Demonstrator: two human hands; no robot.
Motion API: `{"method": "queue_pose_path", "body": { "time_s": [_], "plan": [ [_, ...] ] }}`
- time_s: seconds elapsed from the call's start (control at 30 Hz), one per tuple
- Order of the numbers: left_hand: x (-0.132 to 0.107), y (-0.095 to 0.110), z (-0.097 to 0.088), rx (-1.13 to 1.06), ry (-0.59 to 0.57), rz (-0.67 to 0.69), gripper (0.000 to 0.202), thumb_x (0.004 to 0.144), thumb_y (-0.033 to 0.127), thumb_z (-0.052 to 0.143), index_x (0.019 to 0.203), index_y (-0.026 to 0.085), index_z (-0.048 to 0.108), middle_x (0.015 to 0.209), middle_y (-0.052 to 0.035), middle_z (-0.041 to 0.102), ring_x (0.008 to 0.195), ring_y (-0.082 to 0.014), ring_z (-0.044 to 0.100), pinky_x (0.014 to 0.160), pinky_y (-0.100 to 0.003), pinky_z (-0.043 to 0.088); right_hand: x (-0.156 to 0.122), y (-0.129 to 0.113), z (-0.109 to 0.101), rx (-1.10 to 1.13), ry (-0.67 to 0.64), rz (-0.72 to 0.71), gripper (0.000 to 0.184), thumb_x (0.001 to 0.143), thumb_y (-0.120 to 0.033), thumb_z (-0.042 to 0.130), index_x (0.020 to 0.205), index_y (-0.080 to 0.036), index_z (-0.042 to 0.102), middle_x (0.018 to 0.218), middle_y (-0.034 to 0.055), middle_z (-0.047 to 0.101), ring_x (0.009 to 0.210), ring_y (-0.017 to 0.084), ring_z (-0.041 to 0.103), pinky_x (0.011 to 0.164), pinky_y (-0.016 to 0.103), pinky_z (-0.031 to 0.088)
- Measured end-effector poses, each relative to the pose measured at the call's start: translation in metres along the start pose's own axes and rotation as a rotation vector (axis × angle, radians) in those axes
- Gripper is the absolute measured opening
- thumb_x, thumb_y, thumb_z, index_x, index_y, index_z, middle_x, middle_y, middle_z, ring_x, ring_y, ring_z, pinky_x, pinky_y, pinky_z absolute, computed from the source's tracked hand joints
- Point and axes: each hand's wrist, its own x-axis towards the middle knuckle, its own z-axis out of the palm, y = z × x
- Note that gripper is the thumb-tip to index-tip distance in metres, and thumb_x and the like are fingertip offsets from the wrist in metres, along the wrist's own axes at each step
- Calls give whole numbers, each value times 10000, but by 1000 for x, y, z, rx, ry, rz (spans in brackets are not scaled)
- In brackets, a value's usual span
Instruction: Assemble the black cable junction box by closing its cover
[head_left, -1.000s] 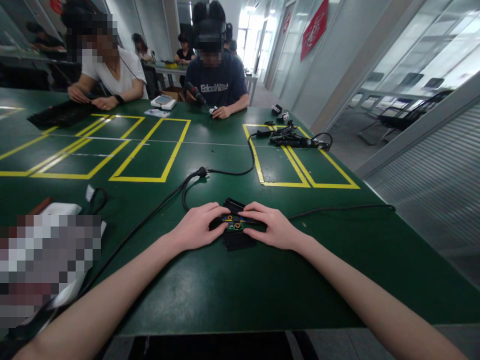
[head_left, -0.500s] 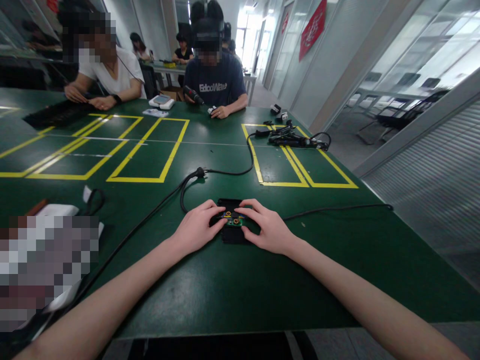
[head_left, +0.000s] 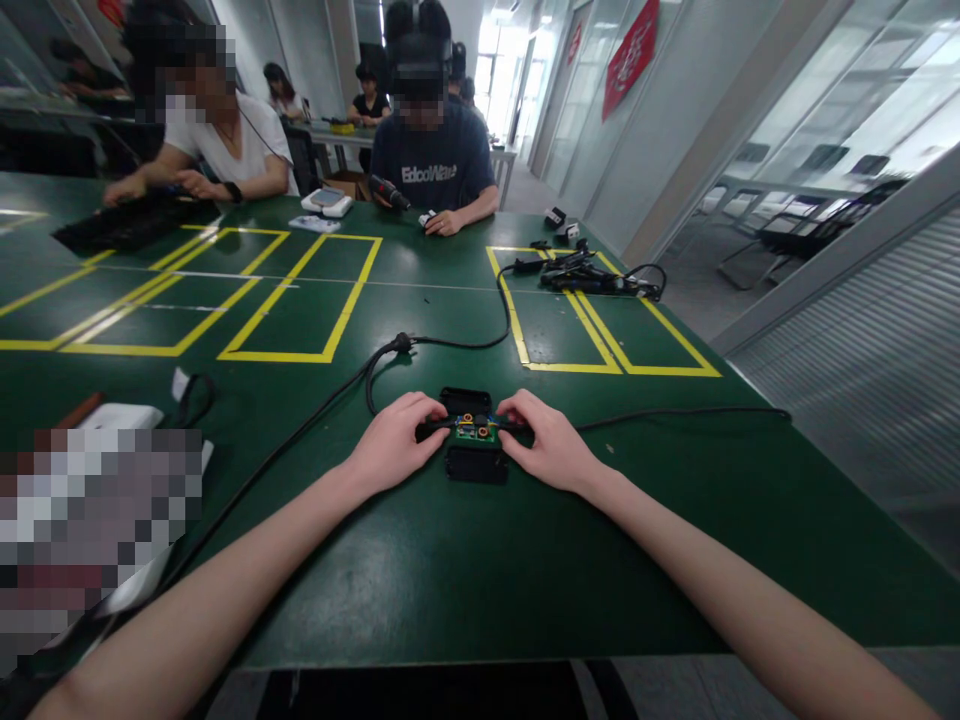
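Note:
A small green circuit board (head_left: 475, 432) with copper-wound rings lies between my hands in front of me. Black cables run out from both of its ends. My left hand (head_left: 400, 440) is closed around the cable (head_left: 435, 425) on the left side of the board. On the other side, my right hand (head_left: 546, 440) pinches the right-hand cable (head_left: 516, 428). One black plastic case half (head_left: 465, 399) lies just beyond the board, and the other case half (head_left: 477, 466) is on the near side. Both halves rest on the green table.
A power plug (head_left: 403, 343) on a black cord lies beyond my left hand. Black cabled parts (head_left: 589, 272) are heaped at the far right on yellow-taped rectangles. A blurred-out item (head_left: 97, 510) sits at the left. Across the table (head_left: 480, 570), one co-worker (head_left: 431, 160) holds a power screwdriver.
My fingers have moved outward from over the circuit board to the cables at its two ends. The board and both case halves now show more fully, with the halves apart.

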Motion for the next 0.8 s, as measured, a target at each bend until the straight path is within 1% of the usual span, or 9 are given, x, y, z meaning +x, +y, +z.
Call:
{"method": "queue_pose_path", "body": {
  "time_s": [0.03,0.1,0.2,0.3,0.4,0.47,0.6,0.7,0.8],
  "plan": [
    [0,-1,-1,39,-11,2,98,941,251,636,957,179,701,931,-39,683,854,-192,657,763,-305,537,0,1,-1,-9,-12,0,86,897,-186,588,975,-221,593,905,41,645,821,200,638,741,325,531],
    [1,-3,-5,104,-45,11,157,964,313,631,904,186,700,911,-29,677,788,-176,646,697,-284,506,1,3,-1,-23,-33,0,46,919,-196,579,941,-223,608,887,43,667,826,205,646,738,328,525],
    [2,-6,-10,152,-83,31,205,992,355,606,936,190,714,909,-20,685,735,-161,639,650,-269,470,1,4,-1,-32,-38,-7,67,939,-226,586,974,-218,642,928,59,692,859,212,658,759,341,535],
    [3,-8,-12,162,-93,42,221,1004,367,595,956,191,720,915,-20,690,738,-161,643,653,-268,464,0,5,-2,-20,-33,-8,125,937,-258,609,1043,-209,655,956,67,700,878,217,666,787,356,549],
    [5,-12,-11,125,-89,29,231,1009,364,594,944,182,720,908,-28,683,759,-170,645,675,-276,482,-1,7,-1,-11,-26,-9,165,935,-268,618,1083,-205,656,984,76,710,896,227,674,799,371,558],
    [6,-14,-10,93,-77,31,236,1015,355,582,941,176,718,909,-37,678,804,-181,652,716,-288,506,-1,9,-1,-16,-22,-18,163,938,-267,618,1086,-212,660,1004,80,715,916,234,678,811,378,561],
    [8,-17,-8,77,-41,58,230,1028,328,545,999,178,717,943,-51,685,904,-203,660,815,-328,535,0,11,-1,-34,-5,-33,143,954,-255,602,1072,-212,670,989,81,713,932,240,678,825,386,563],
    [7,-14,-11,109,-34,77,217,1018,320,552,982,182,715,905,-45,691,875,-199,655,783,-317,527,1,11,-3,-39,2,-41,134,966,-238,581,1054,-211,678,969,74,713,912,229,681,805,367,554],
    [5,-9,-16,125,-35,104,197,987,311,581,929,181,718,848,-36,690,792,-180,644,705,-286,496,1,11,-7,-72,-33,-29,109,971,-261,593,971,-215,691,897,51,708,810,199,673,715,318,520]
  ]
}}
